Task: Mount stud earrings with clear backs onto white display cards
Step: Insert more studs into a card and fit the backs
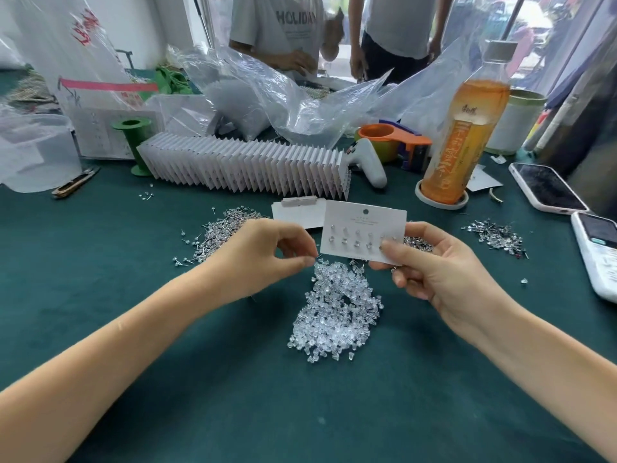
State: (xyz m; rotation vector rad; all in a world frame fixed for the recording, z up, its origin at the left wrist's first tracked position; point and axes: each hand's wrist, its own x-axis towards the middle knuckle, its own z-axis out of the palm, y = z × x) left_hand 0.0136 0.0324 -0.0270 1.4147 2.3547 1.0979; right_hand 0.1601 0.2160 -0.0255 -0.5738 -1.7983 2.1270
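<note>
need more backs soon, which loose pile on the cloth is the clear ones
The clear backs pile, nearest, below the held card; the left and right piles are metal studs.

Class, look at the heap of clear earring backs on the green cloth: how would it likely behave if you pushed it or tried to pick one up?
The clear backs would probably scatter rather than slide together, since they lie as loose separate pieces. Each looks tiny and smooth, so likely light and slippery to pinch. The green cloth may limit rolling.
</note>
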